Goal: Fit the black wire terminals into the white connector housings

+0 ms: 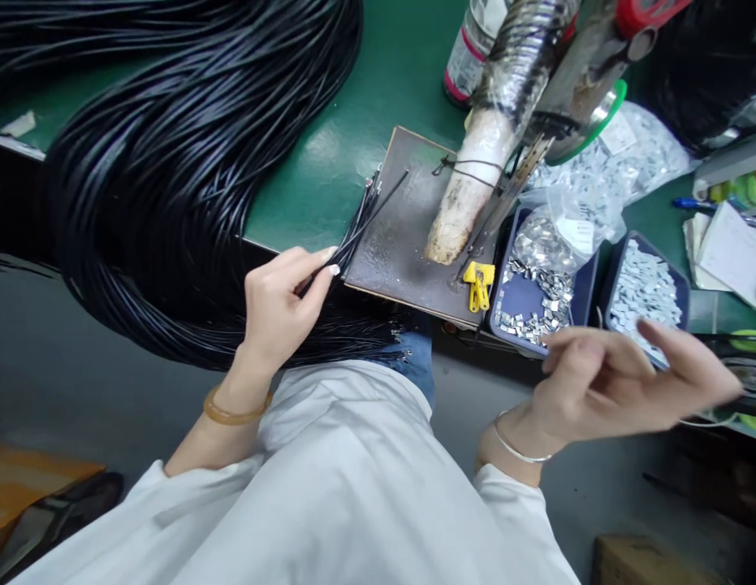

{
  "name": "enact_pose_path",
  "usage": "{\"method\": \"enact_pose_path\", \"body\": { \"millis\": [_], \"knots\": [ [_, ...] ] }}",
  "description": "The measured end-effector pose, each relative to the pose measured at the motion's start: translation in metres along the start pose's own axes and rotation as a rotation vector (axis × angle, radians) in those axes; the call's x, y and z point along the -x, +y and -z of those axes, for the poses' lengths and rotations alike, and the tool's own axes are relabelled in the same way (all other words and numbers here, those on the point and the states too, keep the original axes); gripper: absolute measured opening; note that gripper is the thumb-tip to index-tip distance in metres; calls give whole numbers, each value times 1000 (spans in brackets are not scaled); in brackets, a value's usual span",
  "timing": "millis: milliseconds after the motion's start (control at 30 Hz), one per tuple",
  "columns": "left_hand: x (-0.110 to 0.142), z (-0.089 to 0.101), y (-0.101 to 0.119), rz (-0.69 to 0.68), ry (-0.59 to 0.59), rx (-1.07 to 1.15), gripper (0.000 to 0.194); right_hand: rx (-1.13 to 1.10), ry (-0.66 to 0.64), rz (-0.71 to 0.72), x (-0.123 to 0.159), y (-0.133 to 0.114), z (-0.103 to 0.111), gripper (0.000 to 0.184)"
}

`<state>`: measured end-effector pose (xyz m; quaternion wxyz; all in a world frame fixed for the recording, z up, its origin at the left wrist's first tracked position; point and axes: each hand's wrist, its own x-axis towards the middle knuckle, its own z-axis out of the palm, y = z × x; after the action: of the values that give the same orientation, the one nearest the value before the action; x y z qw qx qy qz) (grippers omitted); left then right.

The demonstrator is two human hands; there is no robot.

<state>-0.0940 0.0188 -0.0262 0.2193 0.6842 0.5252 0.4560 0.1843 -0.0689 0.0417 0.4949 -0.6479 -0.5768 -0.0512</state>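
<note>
Left grip [283, 302]: pinched closed on black cables [378, 208]. Right grip [624, 380]: half curled, near the metal clips [553, 307]; whether it holds anything, cannot tell.

grn bench [310, 191] | blk cables [231, 122] L | brn board [390, 252] ctr | trays [515, 302] R

at the near edge of the table [408, 73], the right hand [615, 398] is blurred and hides part of the rightmost tray [684, 302]; we can't quite tell whether they touch. black cables [170, 138] run out of view.
</note>
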Motion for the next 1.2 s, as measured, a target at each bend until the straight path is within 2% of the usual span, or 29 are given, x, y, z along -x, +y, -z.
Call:
{"method": "enact_pose_path", "body": {
  "millis": [133,233,333,400,433,467,533,600,667,733,767,800,900,967,1033,1100,1200],
  "knots": [
    [14,6,-1,140,157,191,16,293,-229,-159,-16,41,11,12],
    [14,6,-6,217,294,296,10,435,-278,-167,-33,80,5,14],
    [7,6,-4,226,401,403,19,449,-291,-167,-46,104,-7,15],
    [1,9,2,264,374,605,27,421,-342,-162,-52,110,-13,15],
    [-2,12,7,282,295,721,28,412,-374,-161,-54,111,-15,14],
    [-5,15,13,285,166,822,27,407,-400,-165,-56,111,-17,12],
    [-10,18,30,247,-229,926,22,382,-444,-202,-59,109,-18,10],
    [-12,14,51,179,-671,919,20,312,-503,-260,-60,106,-17,10],
    [-8,-1,73,126,-981,954,22,271,-552,-298,-58,101,-16,10],
    [1,-25,89,121,-1174,1019,24,303,-546,-272,-52,95,-14,10],
    [7,-38,93,179,-1177,1064,23,332,-511,-236,-49,92,-13,10],
    [12,-52,94,256,-1106,1101,20,349,-461,-192,-44,88,-11,10],
    [24,-80,87,415,-675,1030,14,276,-264,-96,-30,74,-5,10],
    [26,-86,80,455,-496,975,13,140,-159,-125,-20,62,-2,12],
    [22,-83,76,483,-432,970,15,-53,-138,-217,-12,47,-1,16],
    [17,-78,77,497,-421,991,14,-262,-187,-284,-4,32,-5,20],
    [12,-73,83,489,-426,1019,11,-371,-213,-235,8,13,-19,14]
  ]
}}
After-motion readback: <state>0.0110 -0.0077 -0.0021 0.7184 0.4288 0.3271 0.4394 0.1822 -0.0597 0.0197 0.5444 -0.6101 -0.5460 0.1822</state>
